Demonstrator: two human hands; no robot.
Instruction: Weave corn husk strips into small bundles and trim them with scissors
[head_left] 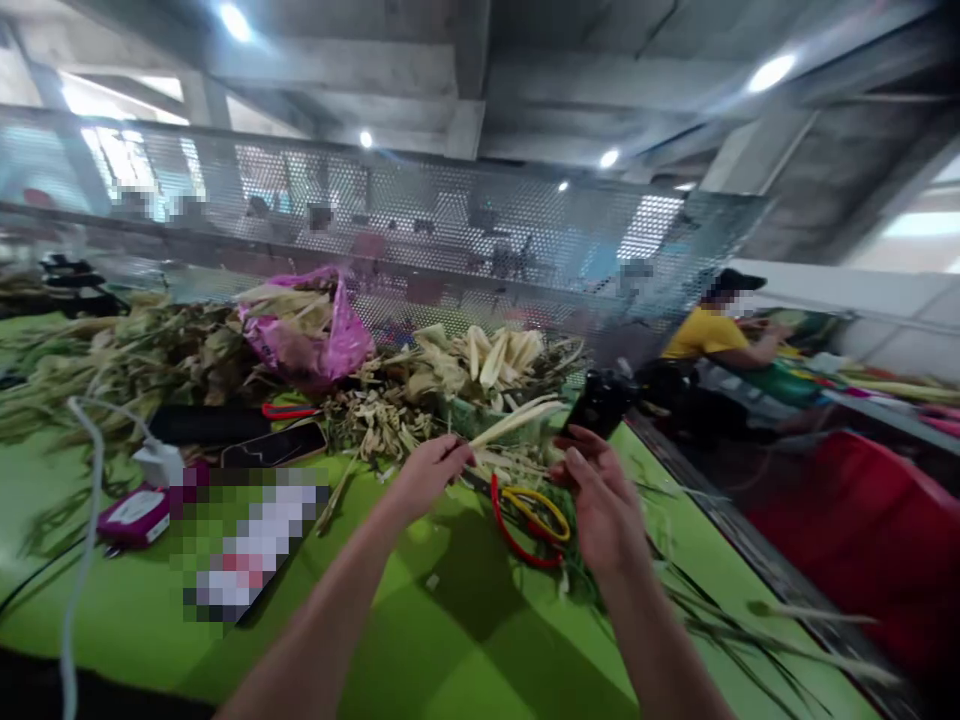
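Pinched in my left hand (431, 475) is a small bundle of pale, dried husk strips (517, 422), its free ends pointing up and right. My right hand (604, 505) is raised at the right, fingers loosely bent and apart, with nothing I can make out in them. Just behind it stands a black object (600, 405), too blurred to name. Scissors with red and yellow handles (536, 515) lie on the green tabletop (420, 640) between my hands. Beyond them is a pile of pale husks (487, 360) with loose scraps (379, 425) beside it.
A pink plastic bag (341, 335) holds dried husks, with more dry leaves (150, 350) at left. A phone (277, 445), a purple device (139, 515) and a white cable (94, 520) lie at left. A perforated metal screen (450, 230) runs behind. A person in yellow (705, 330) works at right.
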